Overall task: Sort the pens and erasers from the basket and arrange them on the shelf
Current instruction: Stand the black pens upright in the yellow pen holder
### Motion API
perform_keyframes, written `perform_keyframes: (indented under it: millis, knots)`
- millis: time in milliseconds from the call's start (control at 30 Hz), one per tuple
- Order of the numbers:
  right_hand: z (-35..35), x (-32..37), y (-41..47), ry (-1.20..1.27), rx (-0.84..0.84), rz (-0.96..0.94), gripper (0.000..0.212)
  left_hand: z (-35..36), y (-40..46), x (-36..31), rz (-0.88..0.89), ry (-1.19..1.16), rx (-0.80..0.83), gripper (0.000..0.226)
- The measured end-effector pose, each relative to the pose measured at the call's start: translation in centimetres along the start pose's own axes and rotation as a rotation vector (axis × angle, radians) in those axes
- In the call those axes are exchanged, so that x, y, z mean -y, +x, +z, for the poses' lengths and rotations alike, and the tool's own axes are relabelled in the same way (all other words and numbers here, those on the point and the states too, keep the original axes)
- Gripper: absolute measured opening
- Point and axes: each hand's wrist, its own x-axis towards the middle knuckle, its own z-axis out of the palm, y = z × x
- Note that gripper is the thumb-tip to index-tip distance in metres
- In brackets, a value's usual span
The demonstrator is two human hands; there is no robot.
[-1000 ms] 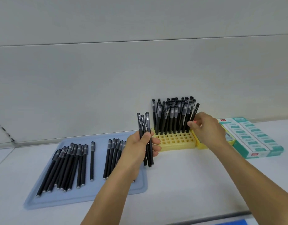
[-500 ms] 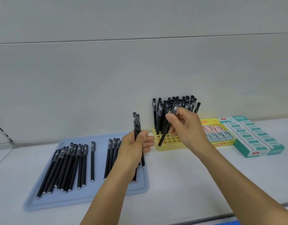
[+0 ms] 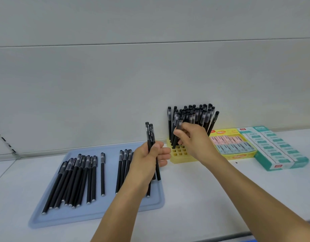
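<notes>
Right hand (image 3: 194, 138) pinches one slim black pen (image 3: 177, 132) over the yellow gridded holder (image 3: 178, 157); left hand (image 3: 148, 159) grips two pens (image 3: 150, 135)

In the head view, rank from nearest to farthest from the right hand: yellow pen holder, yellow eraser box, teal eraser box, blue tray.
1. Yellow pen holder, under the right hand.
2. Yellow eraser box, just right.
3. Blue tray and teal eraser box, on opposite sides: too close to call.
</notes>
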Motion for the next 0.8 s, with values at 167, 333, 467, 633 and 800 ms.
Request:
perform_keyframes:
  millis: [167, 333, 467, 633, 800]
  knots:
    - [-0.2, 0.4, -1.5, -0.055, -0.162, 0.014, 0.021, -0.3, -0.2, -0.3, -0.031, 0.043, 0.123, 0.024]
    - [-0.2, 1.7, -2.8, 0.398, 0.128, -0.089, 0.034, 0.9, -0.1, -0.5, -0.043, 0.191, 0.370, 0.028]
    - [-1.4, 0.9, -2.2, 0.527, -0.052, -0.004, 0.034, 0.2, 1.0, -1.0, -0.030, 0.230, 0.306, 0.026]
    - [-2.2, -0.8, -1.4, 0.362, -0.264, 0.041, 0.024, 0.3, 2.3, -0.6, 0.058, 0.559, 0.255, 0.022]
    - [-1.6, -1.3, -0.7, 0.268, -0.267, 0.030, 0.019, 0.8, 2.1, 0.8, 0.001, 0.360, 0.207, 0.022]
